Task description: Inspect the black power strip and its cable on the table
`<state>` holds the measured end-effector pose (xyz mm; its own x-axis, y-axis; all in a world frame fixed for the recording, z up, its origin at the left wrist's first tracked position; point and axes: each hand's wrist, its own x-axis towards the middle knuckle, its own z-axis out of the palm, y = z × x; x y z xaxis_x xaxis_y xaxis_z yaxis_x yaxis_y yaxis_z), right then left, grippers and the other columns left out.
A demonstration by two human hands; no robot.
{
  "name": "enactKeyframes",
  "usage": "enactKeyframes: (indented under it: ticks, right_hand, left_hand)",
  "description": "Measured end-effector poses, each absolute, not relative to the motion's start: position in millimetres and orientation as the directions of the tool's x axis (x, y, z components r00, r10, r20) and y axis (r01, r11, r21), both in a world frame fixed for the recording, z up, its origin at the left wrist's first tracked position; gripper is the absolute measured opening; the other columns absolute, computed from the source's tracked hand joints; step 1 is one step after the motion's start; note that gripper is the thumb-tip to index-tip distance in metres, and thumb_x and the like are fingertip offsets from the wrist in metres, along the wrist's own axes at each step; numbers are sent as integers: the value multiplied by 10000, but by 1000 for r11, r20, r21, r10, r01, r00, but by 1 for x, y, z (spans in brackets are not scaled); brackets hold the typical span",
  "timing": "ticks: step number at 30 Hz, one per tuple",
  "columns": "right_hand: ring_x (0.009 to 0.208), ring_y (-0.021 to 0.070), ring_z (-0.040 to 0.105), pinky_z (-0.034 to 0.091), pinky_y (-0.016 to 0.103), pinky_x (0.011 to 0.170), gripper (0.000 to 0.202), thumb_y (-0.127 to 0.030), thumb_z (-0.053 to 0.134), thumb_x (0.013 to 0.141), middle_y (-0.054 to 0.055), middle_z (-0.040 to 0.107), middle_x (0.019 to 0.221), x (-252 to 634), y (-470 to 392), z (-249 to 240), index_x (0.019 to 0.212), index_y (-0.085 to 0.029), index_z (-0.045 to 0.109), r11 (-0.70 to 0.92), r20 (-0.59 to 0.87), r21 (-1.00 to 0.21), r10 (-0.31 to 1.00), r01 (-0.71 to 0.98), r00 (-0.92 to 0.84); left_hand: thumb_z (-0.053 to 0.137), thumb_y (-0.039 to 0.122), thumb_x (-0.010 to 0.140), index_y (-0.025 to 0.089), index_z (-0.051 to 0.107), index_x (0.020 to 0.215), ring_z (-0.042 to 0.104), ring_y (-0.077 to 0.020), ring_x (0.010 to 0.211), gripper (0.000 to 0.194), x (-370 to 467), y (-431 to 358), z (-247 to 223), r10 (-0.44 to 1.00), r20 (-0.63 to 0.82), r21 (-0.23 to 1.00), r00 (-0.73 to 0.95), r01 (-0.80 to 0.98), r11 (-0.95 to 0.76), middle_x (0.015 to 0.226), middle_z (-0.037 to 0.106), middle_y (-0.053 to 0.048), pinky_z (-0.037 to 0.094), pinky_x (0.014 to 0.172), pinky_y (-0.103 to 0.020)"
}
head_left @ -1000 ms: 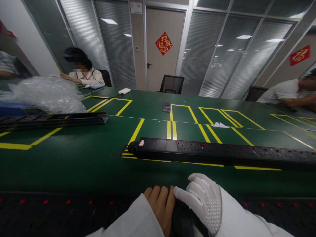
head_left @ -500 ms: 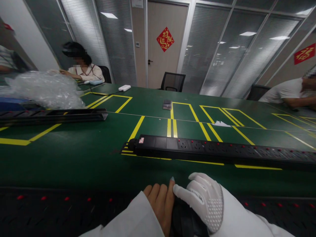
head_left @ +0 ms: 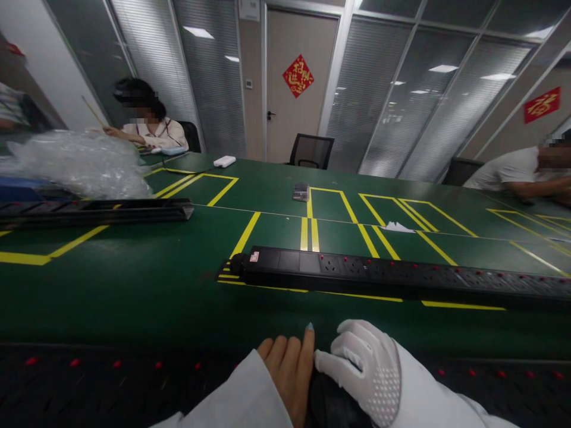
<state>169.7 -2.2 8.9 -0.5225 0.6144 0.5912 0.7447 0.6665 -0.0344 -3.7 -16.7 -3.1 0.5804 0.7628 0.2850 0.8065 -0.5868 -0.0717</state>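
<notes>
At the lower middle, my bare left hand [head_left: 288,371] rests back upward, three fingers bent and the index stretched forward. My right hand [head_left: 368,368], in a white glove with dotted grip, curls beside it, thumb close to the left index. Between and below them is a rounded black object [head_left: 332,401], mostly covered; its kind cannot be made out. Both hands appear closed about it, though the left thumb is hidden. Along the near edge runs a black strip with red switches [head_left: 116,386], passing behind my sleeves. Farther off, a long black power strip [head_left: 307,270] lies on the table.
On the green table [head_left: 156,297] are yellow tape outlines. Black metal channels [head_left: 147,211] and crumpled clear plastic wrap [head_left: 84,163] lie left. A small dark box [head_left: 300,191], a white device [head_left: 224,161] and white paper [head_left: 396,227] sit farther back. People sit at the far left and right.
The view tips slightly upward. My right hand shifts a little left and down, still close to my left. At far left, a co-worker's hand now raises a thin stick.
</notes>
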Motion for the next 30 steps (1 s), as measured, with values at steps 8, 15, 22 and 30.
enactKeyframes:
  ticks: [8, 15, 22, 30]
  right_hand:
    - [632, 151, 502, 409, 276, 597, 405, -224, 252, 967, 7, 536, 632, 165, 0, 24, 757, -201, 597, 756, 625, 21, 501, 654, -599]
    - [738, 169, 543, 442, 313, 680, 240, -128, 351, 907, 9, 592, 784, 180, -5, 25, 987, -204, 565, 786, 496, 83, 500, 612, -710]
    - [655, 171, 526, 397, 325, 602, 220, -75, 384, 835, 19, 565, 744, 170, -13, 29, 917, -196, 549, 704, 468, 148, 569, 695, -676]
    - [591, 198, 486, 302, 352, 567, 146, -136, 385, 824, -4, 505, 686, 168, -17, 27, 832, -220, 504, 611, 457, 218, 625, 761, -633]
  left_hand:
    - [336, 12, 884, 103, 473, 1270, 573, -190, 730, 420, -3, -17, 5, 787, 236, -42, 569, 816, -577, 860, 597, -64, 459, 645, -333]
    - [363, 36, 882, 134, 509, 1212, 562, -190, 718, 374, -4, -16, -2, 771, 283, -49, 570, 812, -582, 852, 588, -52, 434, 623, -340]
    - [429, 83, 878, 124, 491, 1224, 564, -196, 722, 354, -5, -16, -1, 756, 282, -62, 591, 797, -600, 862, 596, -58, 430, 630, -337]
    - [379, 79, 896, 127, 503, 1193, 574, -200, 725, 326, -4, -16, 0, 757, 306, -57, 577, 805, -591, 846, 598, -47, 440, 629, -350]
